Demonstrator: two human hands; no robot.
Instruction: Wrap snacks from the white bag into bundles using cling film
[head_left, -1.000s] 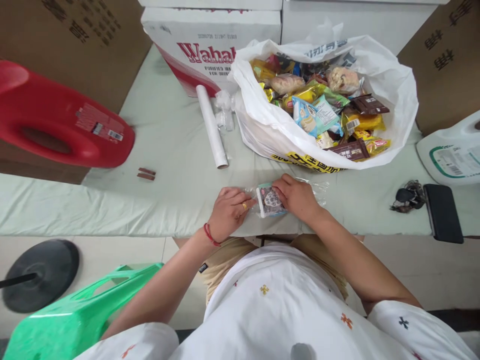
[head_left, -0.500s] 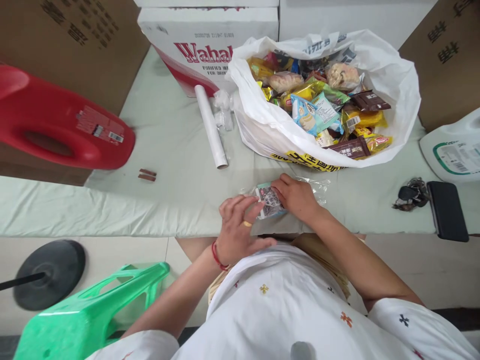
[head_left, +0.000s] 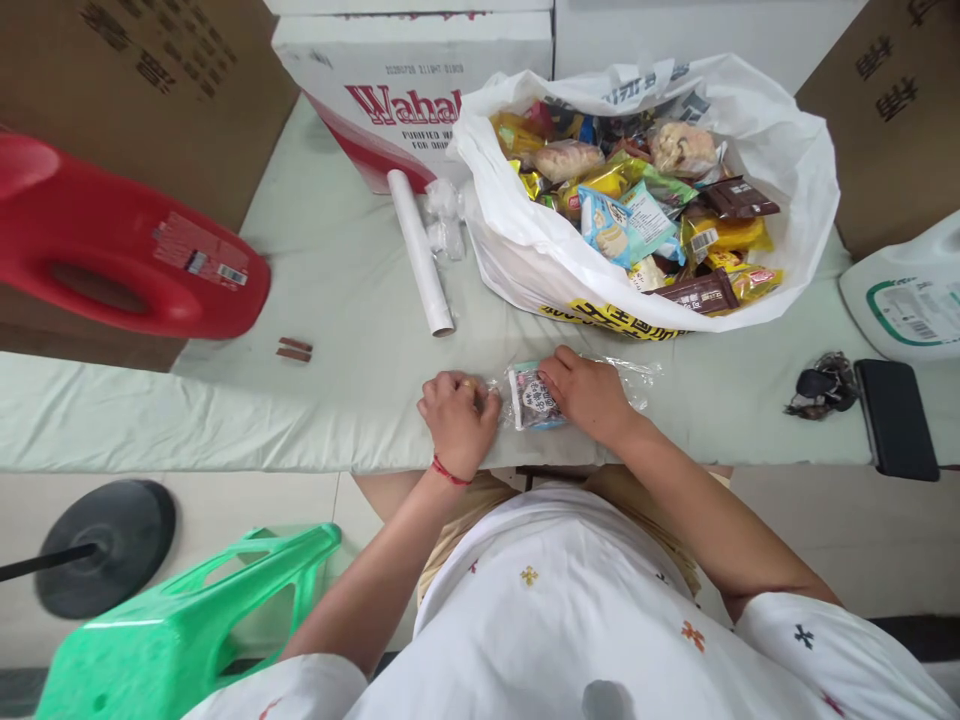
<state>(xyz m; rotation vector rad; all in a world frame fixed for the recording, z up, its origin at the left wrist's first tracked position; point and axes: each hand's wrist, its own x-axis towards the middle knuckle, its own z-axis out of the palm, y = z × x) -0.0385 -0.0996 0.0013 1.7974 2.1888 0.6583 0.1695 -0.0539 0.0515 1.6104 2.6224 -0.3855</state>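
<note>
A small snack packet (head_left: 531, 402) with a dark printed front lies at the table's front edge, inside a clear plastic bag (head_left: 639, 374). My right hand (head_left: 589, 395) grips the packet's right part through the film, fingers curled over its top edge. To the left, my left hand (head_left: 459, 412) is closed, fingertips pinched on the bag's left end. A short gap separates that hand from the packet. My palms hide some of the film.
Behind my hands stands a white carrier bag (head_left: 510, 262) full of wrapped snacks. A white cardboard tube (head_left: 421, 255), crumpled clear plastic (head_left: 444, 225), two brown strips (head_left: 294, 349), a red jug (head_left: 150, 240), keys (head_left: 823, 386) and a black phone (head_left: 897, 418) lie around. A green stool (head_left: 180, 610) is below left.
My left hand has moved left off the packet and gone from spread fingers to a pinch at the bag's left end. My right hand has stayed on the packet.
</note>
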